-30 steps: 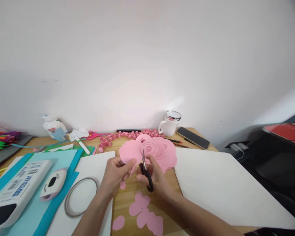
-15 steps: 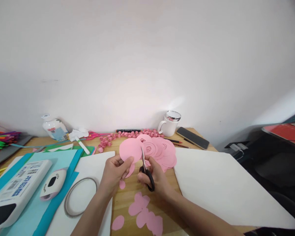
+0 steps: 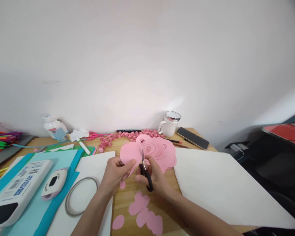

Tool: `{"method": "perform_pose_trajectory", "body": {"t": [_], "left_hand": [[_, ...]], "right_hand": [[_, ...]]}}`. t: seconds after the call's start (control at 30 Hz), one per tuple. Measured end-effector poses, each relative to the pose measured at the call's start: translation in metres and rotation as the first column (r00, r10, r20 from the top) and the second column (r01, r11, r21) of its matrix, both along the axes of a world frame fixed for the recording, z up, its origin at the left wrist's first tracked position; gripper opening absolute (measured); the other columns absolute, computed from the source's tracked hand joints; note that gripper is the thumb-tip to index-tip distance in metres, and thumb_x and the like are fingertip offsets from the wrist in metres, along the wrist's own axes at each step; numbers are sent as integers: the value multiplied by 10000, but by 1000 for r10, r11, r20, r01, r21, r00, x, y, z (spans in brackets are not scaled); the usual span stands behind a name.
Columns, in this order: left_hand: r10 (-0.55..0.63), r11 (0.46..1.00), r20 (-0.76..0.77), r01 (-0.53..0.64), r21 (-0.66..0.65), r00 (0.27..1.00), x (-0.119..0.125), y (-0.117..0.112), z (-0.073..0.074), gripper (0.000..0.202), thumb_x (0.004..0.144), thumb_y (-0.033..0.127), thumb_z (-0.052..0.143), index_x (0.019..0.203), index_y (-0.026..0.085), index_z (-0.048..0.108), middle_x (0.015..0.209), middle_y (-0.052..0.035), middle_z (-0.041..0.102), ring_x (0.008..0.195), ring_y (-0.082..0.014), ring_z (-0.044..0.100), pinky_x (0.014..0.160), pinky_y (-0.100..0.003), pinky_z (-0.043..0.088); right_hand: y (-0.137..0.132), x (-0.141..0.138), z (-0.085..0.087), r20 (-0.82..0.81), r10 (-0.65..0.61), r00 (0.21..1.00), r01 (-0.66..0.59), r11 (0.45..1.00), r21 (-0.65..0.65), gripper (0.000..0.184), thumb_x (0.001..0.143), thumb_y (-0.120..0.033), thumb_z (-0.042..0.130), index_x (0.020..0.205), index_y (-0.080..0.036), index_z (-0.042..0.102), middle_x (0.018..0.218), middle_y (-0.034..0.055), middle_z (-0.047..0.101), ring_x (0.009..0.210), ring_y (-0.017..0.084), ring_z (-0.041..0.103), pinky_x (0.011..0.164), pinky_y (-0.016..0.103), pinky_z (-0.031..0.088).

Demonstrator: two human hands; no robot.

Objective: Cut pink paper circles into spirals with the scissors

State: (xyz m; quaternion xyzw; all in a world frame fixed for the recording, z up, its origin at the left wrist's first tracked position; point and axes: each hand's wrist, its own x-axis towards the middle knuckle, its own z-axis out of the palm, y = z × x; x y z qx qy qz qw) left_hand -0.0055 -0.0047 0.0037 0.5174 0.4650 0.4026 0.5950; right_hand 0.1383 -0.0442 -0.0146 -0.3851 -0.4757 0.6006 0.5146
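Between the thumb and fingers of my left hand (image 3: 118,170) is a round piece of pink paper (image 3: 129,152), held up off the table. My right hand (image 3: 154,175) grips black-handled scissors (image 3: 146,175), their blades pointing up and away at the right edge of that paper. Whether the blades have paper between them is hard to make out. Right behind the scissors lies a heap of pink paper rings and discs (image 3: 162,150). Small pink paper cut-outs (image 3: 142,214) are scattered on the wood below my hands.
Rolled pink paper pieces (image 3: 130,134) line the back, near a white mug (image 3: 170,124) and a phone (image 3: 193,137). White sheets (image 3: 223,186) flank the wooden table. On the left are a tape roll (image 3: 68,200), a white box (image 3: 22,193) and a bottle (image 3: 56,128).
The pink paper in my left hand has tilted and dropped slightly. The scissors have shifted a little left, with their handles closer together.
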Motion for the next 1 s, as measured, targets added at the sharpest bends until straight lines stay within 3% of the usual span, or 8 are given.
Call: {"method": "perform_pose_trajectory", "body": {"t": [0.13, 0.37, 0.67, 0.87, 1.0], "left_hand": [[1, 1000, 2, -1, 1, 1000, 0, 1, 0, 379, 658, 368, 703, 438, 171, 467, 323, 81, 367, 254, -51, 298, 232, -177, 262], [-12, 1000, 36, 11, 6, 999, 0, 1, -1, 365, 673, 380, 693, 461, 173, 480, 333, 78, 371, 271, -58, 303, 227, -179, 273], [15, 999, 76, -18, 38, 997, -1, 2, 1, 326, 686, 386, 696, 548, 165, 501, 362, 86, 370, 299, -46, 293, 227, -149, 250], [-3, 1000, 165, -2, 28, 986, 2, 1, 7, 299, 711, 384, 681, 594, 152, 533, 458, 38, 535, 297, -54, 390, 241, -150, 260], [59, 998, 148, -62, 19, 987, 3, 1, 6, 307, 668, 343, 720, 535, 147, 525, 389, 53, 490, 285, -43, 371, 263, -147, 286]], "right_hand": [[3, 1, -3, -25, -4, 1000, 4, 1000, 9, 612, 618, -332, 781, 1067, -226, 379, 636, -74, 474, 555, 91, 402, 492, 198, 271], [3, 2, -4, 30, 3, 1000, -3, 1000, 18, 548, 648, -336, 743, 1045, -224, 382, 571, -105, 413, 472, 68, 326, 438, 185, 237], [1, 0, 0, 87, -47, 995, 49, 999, -15, 439, 668, -254, 674, 1014, -198, 410, 486, -119, 450, 421, 64, 341, 407, 174, 227], [-1, -3, -6, 54, -80, 995, 84, 994, -74, 422, 661, -203, 643, 1028, -205, 435, 500, -120, 435, 424, 59, 338, 405, 166, 210], [-2, -5, -10, 37, -63, 997, 66, 994, -87, 473, 650, -201, 677, 1051, -204, 427, 512, -115, 452, 428, 61, 343, 405, 167, 208]]}}
